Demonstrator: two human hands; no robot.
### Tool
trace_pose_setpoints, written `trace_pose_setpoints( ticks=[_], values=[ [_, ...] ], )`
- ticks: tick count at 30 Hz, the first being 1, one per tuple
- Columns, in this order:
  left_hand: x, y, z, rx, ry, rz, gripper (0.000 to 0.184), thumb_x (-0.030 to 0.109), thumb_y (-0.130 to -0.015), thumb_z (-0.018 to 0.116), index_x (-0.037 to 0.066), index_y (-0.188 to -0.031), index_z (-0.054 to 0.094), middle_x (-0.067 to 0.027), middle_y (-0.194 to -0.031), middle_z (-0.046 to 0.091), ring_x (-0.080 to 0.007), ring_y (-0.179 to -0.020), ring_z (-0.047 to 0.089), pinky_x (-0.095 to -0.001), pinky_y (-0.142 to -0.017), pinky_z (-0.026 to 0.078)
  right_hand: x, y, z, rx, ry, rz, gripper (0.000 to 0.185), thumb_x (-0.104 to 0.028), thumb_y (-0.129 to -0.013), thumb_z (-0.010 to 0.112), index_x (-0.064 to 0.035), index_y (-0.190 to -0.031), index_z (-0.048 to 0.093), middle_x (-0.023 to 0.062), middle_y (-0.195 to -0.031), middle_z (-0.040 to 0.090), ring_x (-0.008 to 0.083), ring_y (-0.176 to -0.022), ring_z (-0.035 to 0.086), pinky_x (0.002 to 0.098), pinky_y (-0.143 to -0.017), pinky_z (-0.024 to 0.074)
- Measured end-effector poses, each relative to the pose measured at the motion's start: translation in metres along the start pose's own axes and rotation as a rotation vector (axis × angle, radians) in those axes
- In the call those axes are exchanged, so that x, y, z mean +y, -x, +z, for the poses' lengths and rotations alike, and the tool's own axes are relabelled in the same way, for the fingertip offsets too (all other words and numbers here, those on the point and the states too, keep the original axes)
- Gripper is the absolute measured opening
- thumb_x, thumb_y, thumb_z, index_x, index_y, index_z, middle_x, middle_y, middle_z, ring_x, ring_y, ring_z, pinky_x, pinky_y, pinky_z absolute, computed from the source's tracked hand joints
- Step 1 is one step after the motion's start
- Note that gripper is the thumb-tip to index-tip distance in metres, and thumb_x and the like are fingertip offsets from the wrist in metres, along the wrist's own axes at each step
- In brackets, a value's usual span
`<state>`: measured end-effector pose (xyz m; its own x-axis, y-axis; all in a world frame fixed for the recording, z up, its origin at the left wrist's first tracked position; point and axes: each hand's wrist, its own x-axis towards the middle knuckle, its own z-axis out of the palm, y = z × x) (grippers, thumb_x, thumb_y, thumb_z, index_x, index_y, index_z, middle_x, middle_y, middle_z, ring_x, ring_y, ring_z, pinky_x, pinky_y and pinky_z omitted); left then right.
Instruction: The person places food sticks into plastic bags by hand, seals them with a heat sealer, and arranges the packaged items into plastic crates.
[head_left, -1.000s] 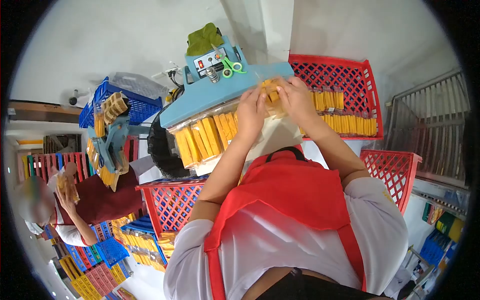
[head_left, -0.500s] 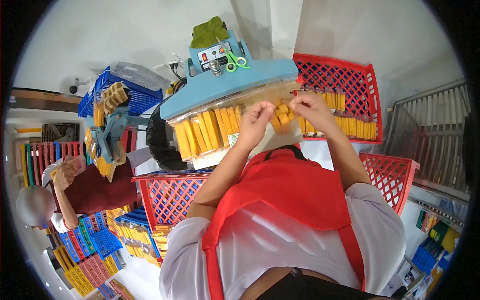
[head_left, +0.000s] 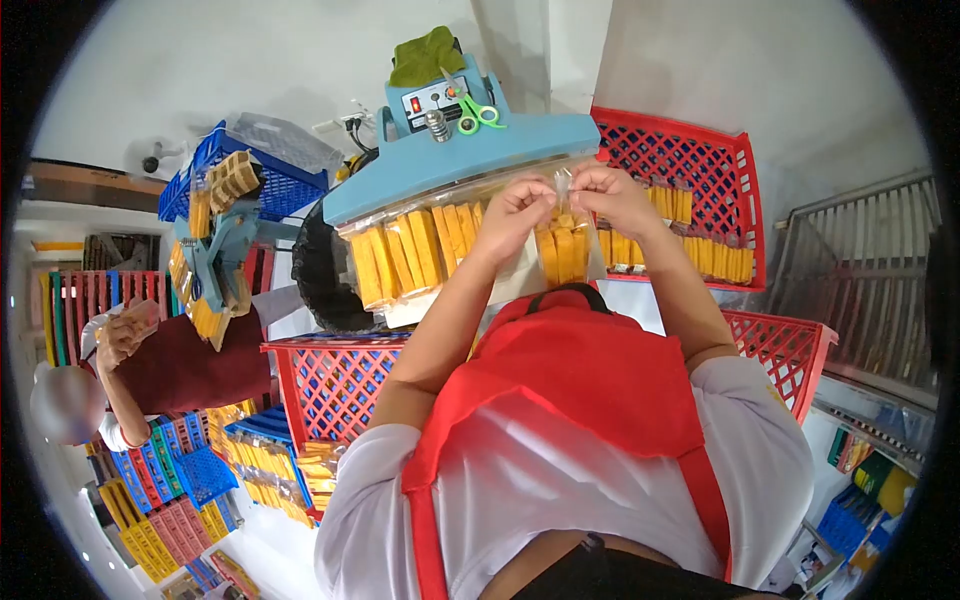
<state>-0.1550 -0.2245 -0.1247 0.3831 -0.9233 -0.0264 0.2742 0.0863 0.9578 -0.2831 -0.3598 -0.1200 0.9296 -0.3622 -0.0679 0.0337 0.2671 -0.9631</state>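
Between my hands, a clear bag of yellow sticks [head_left: 564, 250] hangs upright at the front of the blue sealing machine [head_left: 470, 160]. My left hand [head_left: 517, 212] pinches the bag's upper left edge, and my right hand [head_left: 612, 198] pinches its upper right edge. Left of them, a row of filled clear bags [head_left: 400, 258] lies along the machine's front on a white surface. Green-handled scissors [head_left: 478, 115] and a metal spring [head_left: 437, 125] are on top of the machine, with a green cloth [head_left: 427, 58] behind.
A red crate [head_left: 745, 190] with bagged yellow sticks stands right of the machine. Other red crates [head_left: 330, 385] flank my body. Left are a black-lined bin [head_left: 315, 280], a blue crate [head_left: 290, 185], another sealing machine [head_left: 225, 260] and a person in a maroon apron [head_left: 205, 370] holding a packet.
The bag has gone from lying bunched under my fingers to hanging upright with its sticks lower down. My hands have shifted to its top edges. The other person's hand has moved.
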Motion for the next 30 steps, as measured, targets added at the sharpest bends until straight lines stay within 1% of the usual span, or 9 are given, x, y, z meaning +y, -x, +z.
trace_pose_setpoints(
  ticks=[6,10,15,16,18,22,24,26,30],
  values=[
    [-0.005,0.001,0.011,0.324,0.127,-0.093,0.006,0.006,-0.082,0.051,0.005,-0.082,0.057,0.0017,-0.071,0.052,-0.0061,-0.068,0.049,-0.0183,-0.060,0.041,0.003,0.000,0.011,0.266,0.000,-0.010,0.004,-0.002,-0.074,0.056,-0.0012,-0.078,0.054,0.0011,-0.071,0.054,0.0077,-0.066,0.053,0.0197,-0.061,0.0425],
    [-0.024,-0.001,0.003,0.286,0.341,0.063,0.007,0.006,-0.082,0.052,0.007,-0.084,0.058,-0.0015,-0.083,0.056,-0.0083,-0.068,0.052,-0.0212,-0.065,0.042,0.005,0.001,0.011,0.252,-0.096,-0.132,0.006,0.000,-0.074,0.056,-0.0028,-0.077,0.052,0.0023,-0.072,0.056,0.0080,-0.067,0.054,0.0202,-0.061,0.0431],
    [-0.011,-0.004,-0.004,0.040,-0.457,0.336,0.011,0.006,-0.082,0.051,0.004,-0.086,0.061,0.0009,-0.078,0.057,-0.0032,-0.064,0.049,-0.0177,-0.057,0.039,-0.003,0.008,0.013,0.239,0.060,-0.076,0.006,0.002,-0.074,0.055,-0.0024,-0.079,0.053,0.0029,-0.075,0.057,0.0081,-0.068,0.055,0.0207,-0.062,0.0438],
    [-0.006,-0.004,-0.004,0.043,-0.456,0.335,0.011,0.006,-0.082,0.051,0.004,-0.086,0.061,0.0009,-0.078,0.057,-0.0032,-0.064,0.049,-0.0177,-0.057,0.039,-0.011,0.011,0.021,0.222,0.081,-0.065,0.008,0.002,-0.074,0.055,-0.0018,-0.081,0.055,0.0030,-0.076,0.058,0.0082,-0.068,0.055,0.0206,-0.062,0.0438],
    [0.002,-0.002,-0.003,0.017,-0.235,-0.086,0.013,0.008,-0.080,0.053,0.005,-0.088,0.063,0.0006,-0.077,0.060,-0.0060,-0.063,0.049,-0.0190,-0.058,0.040,-0.010,0.012,0.021,0.204,0.100,-0.054,0.010,0.001,-0.074,0.055,-0.0012,-0.084,0.057,0.0031,-0.078,0.059,0.0083,-0.068,0.055,0.0205,-0.062,0.0438],
    [0.008,-0.002,0.004,0.077,-0.252,-0.046,0.014,0.009,-0.078,0.056,0.008,-0.090,0.064,-0.0027,-0.078,0.062,-0.0103,-0.066,0.053,-0.0209,-0.062,0.042,0.006,0.007,0.009,0.304,0.213,-0.064,0.010,-0.001,-0.074,0.057,0.0003,-0.083,0.060,0.0031,-0.081,0.059,0.0077,-0.071,0.055,0.0192,-0.063,0.0431],
    [0.010,-0.006,-0.002,0.051,-0.998,0.490,0.017,0.008,-0.076,0.058,0.005,-0.091,0.063,-0.0062,-0.085,0.063,-0.0122,-0.076,0.056,-0.0235,-0.071,0.044,0.008,0.005,0.006,0.338,0.325,-0.075,0.009,-0.001,-0.074,0.058,0.0005,-0.082,0.061,0.0028,-0.081,0.059,0.0072,-0.072,0.054,0.0188,-0.063,0.0427],
    [0.013,-0.006,-0.003,-0.013,-0.814,0.336,0.017,0.008,-0.076,0.058,0.004,-0.091,0.063,-0.0069,-0.086,0.063,-0.0123,-0.078,0.056,-0.0231,-0.072,0.044,0.015,0.000,-0.001,0.306,0.499,-0.420,0.010,-0.005,-0.073,0.059,0.0002,-0.080,0.063,0.0020,-0.076,0.060,0.0056,-0.068,0.054,0.0199,-0.061,0.0428],
    [0.005,-0.011,-0.007,-0.107,-0.615,0.156,0.019,0.009,-0.076,0.058,0.003,-0.093,0.062,-0.0081,-0.090,0.063,-0.0128,-0.081,0.057,-0.0229,-0.074,0.044,0.010,0.005,-0.002,0.250,0.398,-0.177,0.016,-0.004,-0.074,0.058,0.0002,-0.089,0.061,0.0024,-0.078,0.060,0.0054,-0.070,0.053,0.0201,-0.063,0.0425]
  ],
)
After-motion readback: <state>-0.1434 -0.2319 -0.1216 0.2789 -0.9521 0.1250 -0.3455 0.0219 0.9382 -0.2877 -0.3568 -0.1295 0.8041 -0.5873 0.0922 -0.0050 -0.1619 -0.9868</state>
